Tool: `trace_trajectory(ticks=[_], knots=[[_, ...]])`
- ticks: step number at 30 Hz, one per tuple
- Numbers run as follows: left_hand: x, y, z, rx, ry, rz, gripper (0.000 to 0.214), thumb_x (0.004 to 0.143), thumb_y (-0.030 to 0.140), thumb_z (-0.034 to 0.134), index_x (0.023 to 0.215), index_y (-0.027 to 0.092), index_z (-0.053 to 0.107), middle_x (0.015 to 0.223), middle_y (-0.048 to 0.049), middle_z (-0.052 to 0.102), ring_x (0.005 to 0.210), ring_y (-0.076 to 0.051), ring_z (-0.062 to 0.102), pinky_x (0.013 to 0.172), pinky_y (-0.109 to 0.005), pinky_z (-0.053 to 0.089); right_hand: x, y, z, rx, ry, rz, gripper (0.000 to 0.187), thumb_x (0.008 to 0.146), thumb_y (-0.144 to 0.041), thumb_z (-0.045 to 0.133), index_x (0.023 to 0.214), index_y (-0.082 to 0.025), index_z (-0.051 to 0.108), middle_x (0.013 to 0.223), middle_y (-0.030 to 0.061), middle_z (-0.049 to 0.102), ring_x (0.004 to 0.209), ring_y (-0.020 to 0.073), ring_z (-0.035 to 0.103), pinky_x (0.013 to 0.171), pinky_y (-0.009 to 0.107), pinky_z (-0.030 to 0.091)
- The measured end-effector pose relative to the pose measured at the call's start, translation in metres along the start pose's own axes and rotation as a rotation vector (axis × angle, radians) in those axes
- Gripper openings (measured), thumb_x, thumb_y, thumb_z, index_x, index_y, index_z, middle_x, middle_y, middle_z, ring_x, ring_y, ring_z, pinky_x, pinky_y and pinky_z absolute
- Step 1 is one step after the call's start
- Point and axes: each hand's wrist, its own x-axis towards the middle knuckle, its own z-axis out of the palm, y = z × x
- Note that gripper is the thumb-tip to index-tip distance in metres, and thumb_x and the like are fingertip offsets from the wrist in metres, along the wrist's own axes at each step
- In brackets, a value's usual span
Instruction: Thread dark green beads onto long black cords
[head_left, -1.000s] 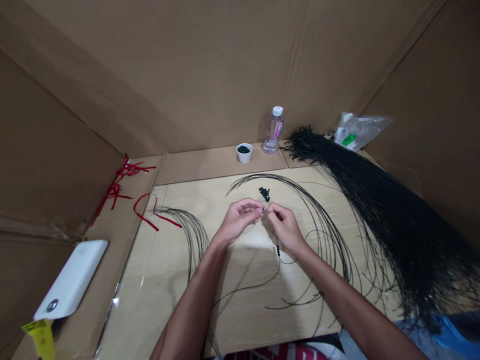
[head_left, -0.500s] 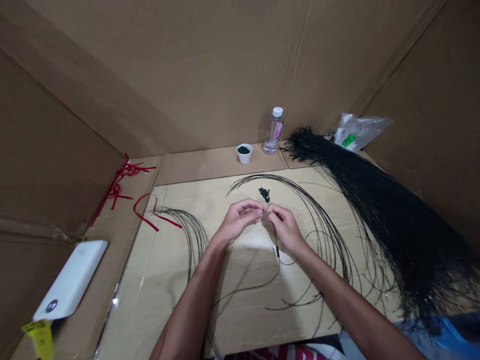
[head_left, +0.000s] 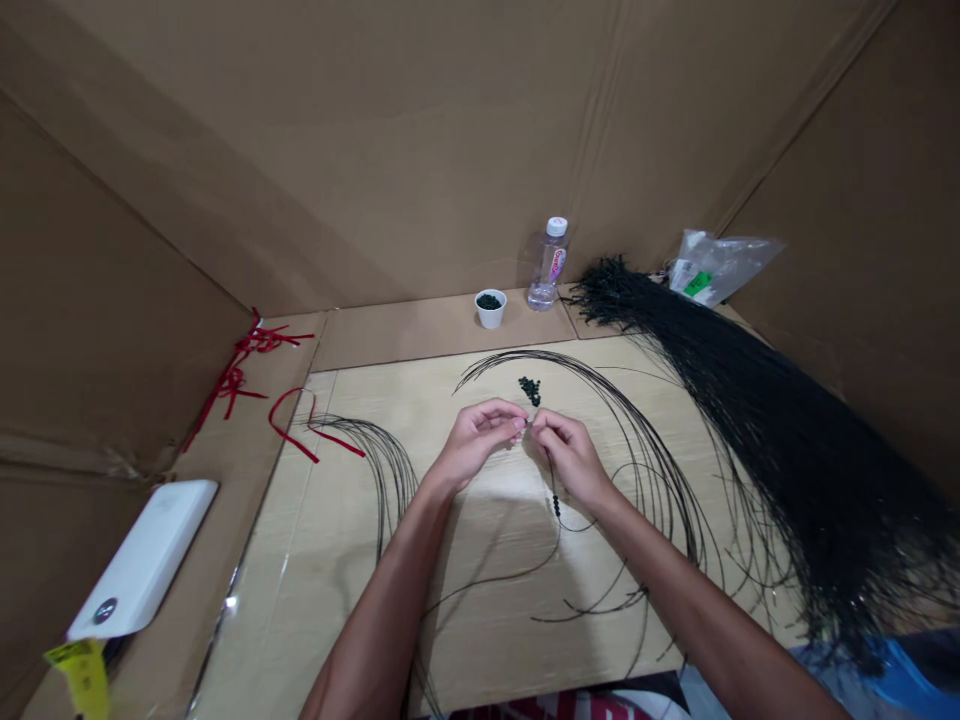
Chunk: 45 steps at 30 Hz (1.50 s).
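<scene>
My left hand (head_left: 480,438) and my right hand (head_left: 568,452) meet fingertip to fingertip over the light wooden board (head_left: 480,620). Both are pinched closed at the end of a thin black cord (head_left: 556,535); my left fingertips hold something tiny I cannot make out. The cord hangs down from my right hand with a few dark beads (head_left: 555,503) strung on it. A small heap of loose dark beads (head_left: 529,389) lies just beyond my fingers.
A big bundle of black cords (head_left: 757,420) fans across the right side. More cords curve at the left (head_left: 382,460). A white cup of beads (head_left: 490,307), a water bottle (head_left: 545,265), a plastic bag (head_left: 712,262), red ribbons (head_left: 247,372) and a white device (head_left: 146,560) lie around; cardboard walls enclose everything.
</scene>
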Motion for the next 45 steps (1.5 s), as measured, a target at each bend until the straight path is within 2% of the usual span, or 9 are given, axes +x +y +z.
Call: trace_trajectory(ticks=[28,35,41,45], knots=[[-0.001,0.002,0.002,0.003,0.0,0.007,0.032,0.077,0.04,0.093,0.096,0.017,0.082,0.082,-0.0039,0.072,0.074,-0.014,0.061,0.072,-0.027,0.048,0.001,0.003,0.0,-0.054,0.027,-0.006,0.023,0.082,-0.024,0.054,0.061,-0.024,0.046,0.062,-0.0035,0.04,0.062,0.0153,0.035,0.059,0.03,0.028],[-0.003,0.009,0.005,0.054,-0.042,0.011,0.032,0.077,0.042,0.093,0.092,0.016,0.081,0.08,-0.0046,0.071,0.073,-0.015,0.061,0.071,-0.027,0.049,0.001,0.001,0.0,-0.04,0.013,-0.005,0.025,0.084,-0.028,0.058,0.061,-0.023,0.049,0.061,-0.0031,0.042,0.061,0.0154,0.035,0.058,0.03,0.029],[-0.002,0.007,0.003,0.018,-0.046,0.02,0.036,0.076,0.039,0.094,0.1,0.017,0.081,0.088,-0.0059,0.074,0.078,-0.015,0.064,0.075,-0.027,0.051,0.0,-0.002,-0.001,-0.009,-0.027,0.011,0.026,0.089,-0.034,0.064,0.067,-0.022,0.057,0.063,-0.0036,0.046,0.059,0.0143,0.036,0.058,0.029,0.029],[-0.001,0.005,0.002,0.02,-0.026,0.011,0.031,0.08,0.042,0.09,0.096,0.016,0.081,0.079,-0.0038,0.07,0.072,-0.014,0.061,0.071,-0.028,0.049,0.0,-0.003,-0.003,-0.03,-0.021,-0.023,0.027,0.091,-0.035,0.063,0.068,-0.022,0.057,0.063,-0.0027,0.049,0.06,0.015,0.039,0.058,0.029,0.031]])
